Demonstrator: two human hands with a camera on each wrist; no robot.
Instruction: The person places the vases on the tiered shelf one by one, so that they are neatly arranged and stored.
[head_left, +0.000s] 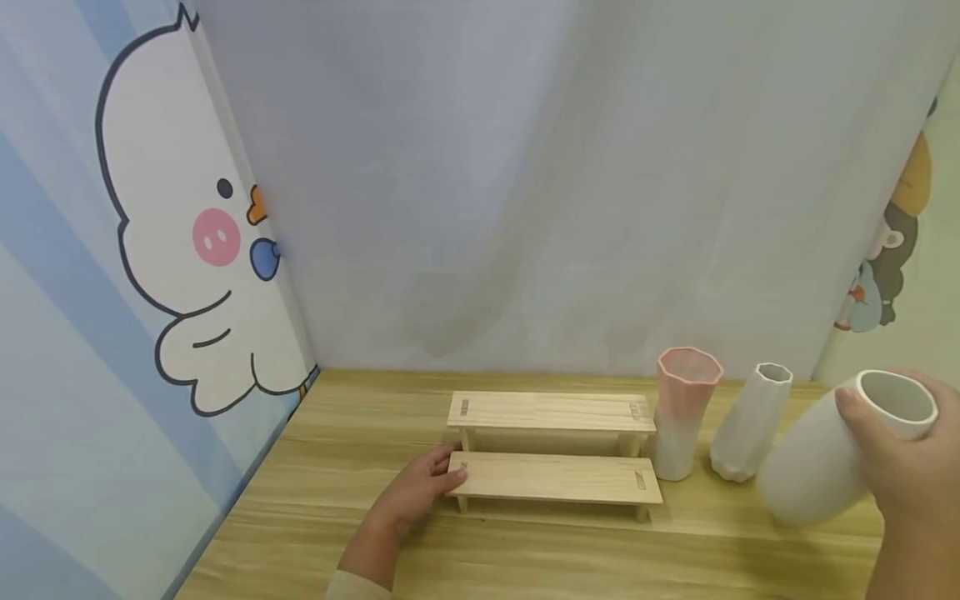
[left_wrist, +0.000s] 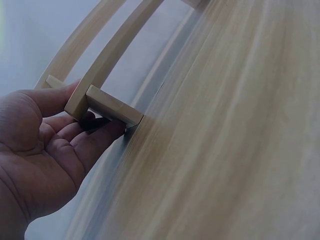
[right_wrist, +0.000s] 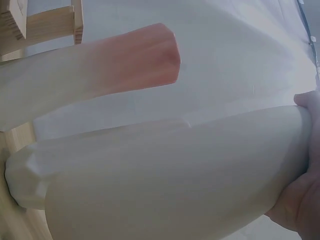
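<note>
R grip (head_left: 917,471) (on wht vase (head_left: 821,467)) | woodgrain tbl (head_left: 570,562) | gry backdrop (head_left: 480,208)

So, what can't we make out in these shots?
- Right grip: head, most fingers hidden behind the held vase; the right edge cuts off part of it.
- Held vase's underside: head, hidden by its own body; right wrist, bottom edge cuts it off.
- Small vase: right wrist, partly behind the held vase.
- Shelf: head, end marks too small to read.

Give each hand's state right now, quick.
Left hand: closed, gripping the shelf by its left end.
Right hand: closed, holding the smooth vase near its rim.
</note>
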